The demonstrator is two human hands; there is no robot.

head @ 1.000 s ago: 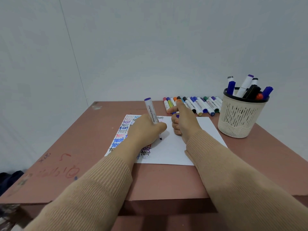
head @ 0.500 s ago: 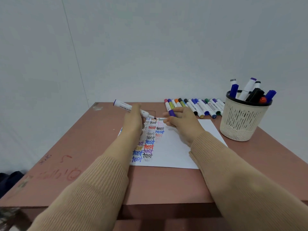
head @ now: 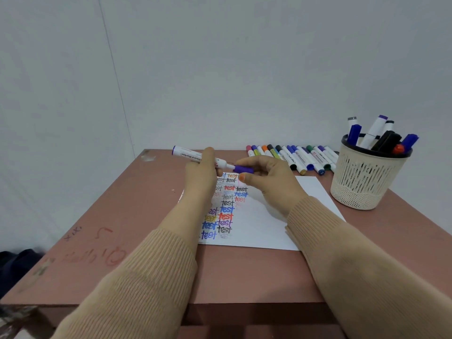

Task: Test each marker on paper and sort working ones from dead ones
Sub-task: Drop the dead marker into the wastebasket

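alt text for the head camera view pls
A person's left hand grips a purple marker above a sheet of paper bearing coloured "test" words, while the right hand pinches its purple cap at the tip. A row of markers lies at the table's back edge, beside a cream basket holding more.

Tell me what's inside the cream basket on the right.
Several markers stand in the basket, with blue, purple, black and orange-red caps showing. Their lower ends are hidden behind its wall.
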